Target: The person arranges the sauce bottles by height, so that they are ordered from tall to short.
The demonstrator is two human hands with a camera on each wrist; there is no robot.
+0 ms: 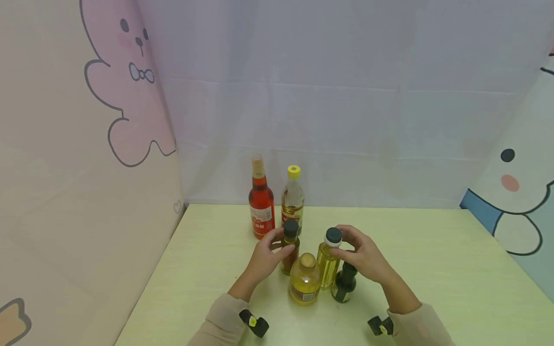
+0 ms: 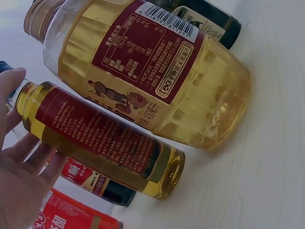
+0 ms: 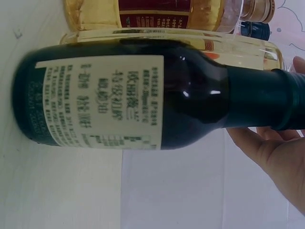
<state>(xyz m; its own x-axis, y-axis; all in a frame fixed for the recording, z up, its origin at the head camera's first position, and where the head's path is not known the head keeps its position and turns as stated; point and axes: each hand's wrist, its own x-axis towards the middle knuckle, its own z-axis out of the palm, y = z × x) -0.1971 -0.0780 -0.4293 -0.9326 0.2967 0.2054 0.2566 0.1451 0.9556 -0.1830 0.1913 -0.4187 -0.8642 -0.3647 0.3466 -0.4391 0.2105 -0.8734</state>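
Note:
My left hand (image 1: 263,258) pinches a slim oil bottle (image 1: 290,263) near its dark cap, thumb in front and fingers behind. In the left wrist view this bottle (image 2: 97,133) has a red printed label and stands on the table. My right hand (image 1: 367,255) holds the neck of a clear bottle of yellow oil (image 1: 327,265), just under its dark green cap. A squat, gold-capped oil bottle (image 1: 305,284) stands between the two. Below the right hand is a small dark sauce bottle (image 1: 344,287); in the right wrist view it (image 3: 109,100) partly hides the clear bottle (image 3: 248,51).
Behind the left hand stand a tall red bottle (image 1: 261,206) and a yellow-capped bottle (image 1: 293,197). The pale table (image 1: 433,269) ends at a hanging white cloth (image 1: 346,120) at the back. Printed cloths with cartoon figures hang at both sides.

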